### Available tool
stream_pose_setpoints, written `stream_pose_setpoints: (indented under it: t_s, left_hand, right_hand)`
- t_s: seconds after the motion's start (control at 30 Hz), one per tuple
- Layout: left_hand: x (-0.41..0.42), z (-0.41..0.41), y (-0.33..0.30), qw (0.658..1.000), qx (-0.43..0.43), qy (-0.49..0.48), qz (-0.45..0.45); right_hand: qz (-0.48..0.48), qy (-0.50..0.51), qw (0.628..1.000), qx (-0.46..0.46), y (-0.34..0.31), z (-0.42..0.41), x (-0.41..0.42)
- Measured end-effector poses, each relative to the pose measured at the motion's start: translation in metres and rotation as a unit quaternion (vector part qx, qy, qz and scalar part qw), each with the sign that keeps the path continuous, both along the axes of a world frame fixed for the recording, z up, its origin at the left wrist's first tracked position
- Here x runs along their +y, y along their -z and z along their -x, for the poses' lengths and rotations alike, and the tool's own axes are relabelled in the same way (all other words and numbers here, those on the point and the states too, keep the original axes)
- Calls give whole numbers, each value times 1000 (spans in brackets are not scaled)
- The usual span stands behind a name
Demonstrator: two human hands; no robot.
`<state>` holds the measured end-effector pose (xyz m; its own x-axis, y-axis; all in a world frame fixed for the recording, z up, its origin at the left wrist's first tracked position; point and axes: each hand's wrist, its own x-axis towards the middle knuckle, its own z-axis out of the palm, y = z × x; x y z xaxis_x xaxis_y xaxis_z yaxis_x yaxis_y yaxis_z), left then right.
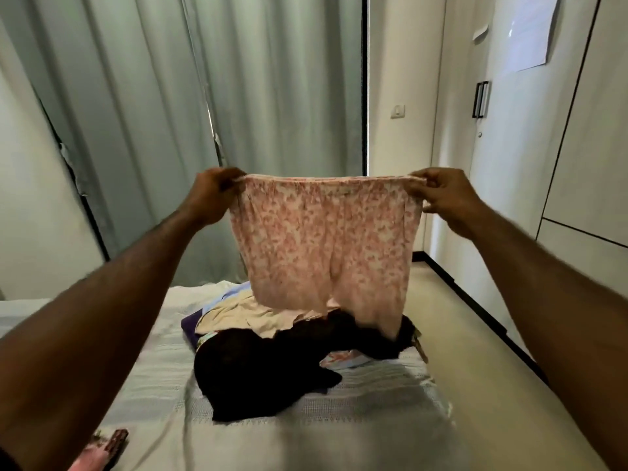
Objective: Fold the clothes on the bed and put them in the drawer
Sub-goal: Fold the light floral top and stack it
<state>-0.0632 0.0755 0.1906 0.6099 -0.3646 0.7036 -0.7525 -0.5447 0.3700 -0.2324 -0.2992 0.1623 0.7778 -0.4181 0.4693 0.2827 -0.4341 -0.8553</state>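
Note:
A pair of pink floral shorts (pixel 326 239) hangs spread out in the air above the bed (pixel 373 419). My left hand (pixel 210 195) pinches the left end of its waistband and my right hand (pixel 441 195) pinches the right end. The two legs dangle down, the right one brushing a heap of clothes below. That heap holds a black garment (pixel 258 372), a cream one (pixel 244 317) and bits of blue, purple and floral cloth. No drawer is in view.
Grey-green curtains (pixel 204 96) hang behind the bed. White wardrobe doors with a black handle (pixel 480 99) line the right wall. A strip of pale floor (pixel 475 334) runs between bed and wardrobe. A pink patterned item (pixel 108 443) lies at the bed's near left.

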Motion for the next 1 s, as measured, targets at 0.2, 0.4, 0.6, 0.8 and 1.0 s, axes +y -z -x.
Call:
stream_pose_setpoints:
  t_s: [0.2,0.4,0.6,0.8,1.0]
  left_hand:
    - [22,11,10,997,-8,61,-35]
    - [53,52,172,989,83,69,-97]
    - [84,138,362,966,174,89,-168]
    - [109,200,449,951,177,63,-247]
    - [112,233,453,950,181,10,-256]
  right_hand:
    - [9,-80,996,39,22,29,-5]
    - [51,-162,962,212,136,85,0]
    - [153,-230,868,413,283,138,22]
    - [239,-177,827,478,355,179,42]
    - [284,-136,804,504,380,194,50]
